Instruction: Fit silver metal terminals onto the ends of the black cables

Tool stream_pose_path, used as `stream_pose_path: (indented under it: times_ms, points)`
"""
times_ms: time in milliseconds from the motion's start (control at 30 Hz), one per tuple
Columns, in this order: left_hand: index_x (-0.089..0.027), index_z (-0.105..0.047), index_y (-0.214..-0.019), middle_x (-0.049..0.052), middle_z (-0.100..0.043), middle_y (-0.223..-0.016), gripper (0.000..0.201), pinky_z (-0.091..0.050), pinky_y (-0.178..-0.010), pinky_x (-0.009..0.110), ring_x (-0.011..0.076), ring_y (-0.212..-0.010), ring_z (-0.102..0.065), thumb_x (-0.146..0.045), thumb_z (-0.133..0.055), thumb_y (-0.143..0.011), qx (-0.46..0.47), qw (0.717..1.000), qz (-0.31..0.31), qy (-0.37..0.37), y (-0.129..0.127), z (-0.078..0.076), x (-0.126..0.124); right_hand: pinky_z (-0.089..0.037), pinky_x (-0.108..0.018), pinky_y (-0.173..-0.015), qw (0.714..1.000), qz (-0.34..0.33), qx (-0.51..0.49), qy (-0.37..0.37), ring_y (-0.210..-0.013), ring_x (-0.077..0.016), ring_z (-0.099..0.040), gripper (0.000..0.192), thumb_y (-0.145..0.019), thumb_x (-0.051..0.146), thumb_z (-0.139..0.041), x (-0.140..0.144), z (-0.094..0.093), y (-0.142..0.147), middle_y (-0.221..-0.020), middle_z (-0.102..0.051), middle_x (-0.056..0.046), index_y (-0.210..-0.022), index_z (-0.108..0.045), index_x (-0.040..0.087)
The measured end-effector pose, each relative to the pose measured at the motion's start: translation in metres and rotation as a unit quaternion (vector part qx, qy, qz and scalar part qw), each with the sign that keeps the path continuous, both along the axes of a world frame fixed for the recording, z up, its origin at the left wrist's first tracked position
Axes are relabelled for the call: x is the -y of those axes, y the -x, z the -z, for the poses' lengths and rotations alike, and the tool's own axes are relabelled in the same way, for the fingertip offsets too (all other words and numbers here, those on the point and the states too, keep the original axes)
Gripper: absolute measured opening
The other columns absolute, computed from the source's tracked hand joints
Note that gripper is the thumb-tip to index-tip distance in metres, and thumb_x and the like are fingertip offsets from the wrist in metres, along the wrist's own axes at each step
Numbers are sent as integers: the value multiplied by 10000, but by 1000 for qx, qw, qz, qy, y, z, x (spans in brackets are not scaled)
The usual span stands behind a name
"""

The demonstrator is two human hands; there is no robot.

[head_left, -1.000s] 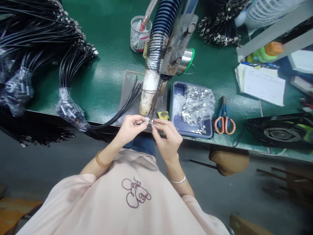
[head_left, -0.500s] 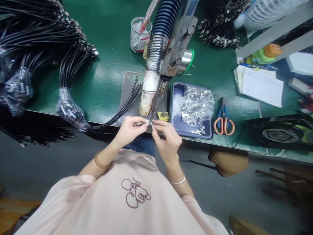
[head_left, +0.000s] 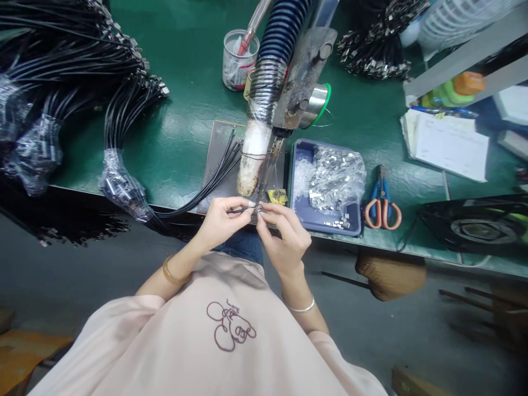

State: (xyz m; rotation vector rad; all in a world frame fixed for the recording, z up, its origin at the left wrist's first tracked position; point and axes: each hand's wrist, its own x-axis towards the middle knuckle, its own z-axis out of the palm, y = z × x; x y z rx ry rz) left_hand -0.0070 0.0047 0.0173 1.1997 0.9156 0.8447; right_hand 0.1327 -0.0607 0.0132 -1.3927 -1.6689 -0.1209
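Note:
My left hand [head_left: 223, 223] pinches a thin black cable [head_left: 237, 210] close to its end, at the front edge of the bench. My right hand [head_left: 287, 236] is closed at the fingertips on a tiny metal connector [head_left: 258, 208], which meets the cable's end. Fingertips partly cover the joint, so I cannot tell how the two fit. Just above the hands, a mounted soldering iron [head_left: 270, 165] points down towards them. Beside it runs a fume hose [head_left: 251, 157] with a scorched white end. Several loose black cables [head_left: 216, 179] lie on a grey board [head_left: 212, 146] to the left.
Right of the hands is a blue tray [head_left: 325, 226] with bagged metal connectors [head_left: 336, 176]. Pliers [head_left: 383, 198], papers [head_left: 449, 146] and a black fan [head_left: 474, 225] lie further right. Behind stand a solder spool [head_left: 315, 104] and a cup [head_left: 237, 63]. Wrapped cable bundles [head_left: 124, 184] lie left.
The view has shifted slightly, so the bench things sit a little further right. Both hands keep their pinch at the same spot under the iron, with only slight finger movement.

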Motion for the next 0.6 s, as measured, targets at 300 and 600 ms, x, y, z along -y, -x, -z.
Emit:
stream_pose_path:
  times_ms: [300, 600]
  points:
    - [-109, -701, -711, -51, -497, -527, 226, -422, -494, 171, 57, -496, -416, -314, -787, -669, 12, 999, 5, 39, -1, 2, -1, -628, -243, -754, 1000, -8, 12, 2, -827, -154, -758, 164, -881, 55, -660, -2, 2, -1, -926, -770, -53, -883, -644, 218]
    - [-120, -696, -708, -43, -516, -547, 202, -386, -488, 179, 60, -506, -393, -306, -758, -662, 7, 1000, 6, 27, -1, -1, -1, -622, -259, -757, 1000, -2, -1, 4, -825, -156, -755, 148, -887, 75, -657, -1, 0, 0, -927, -771, -44, -882, -661, 223]
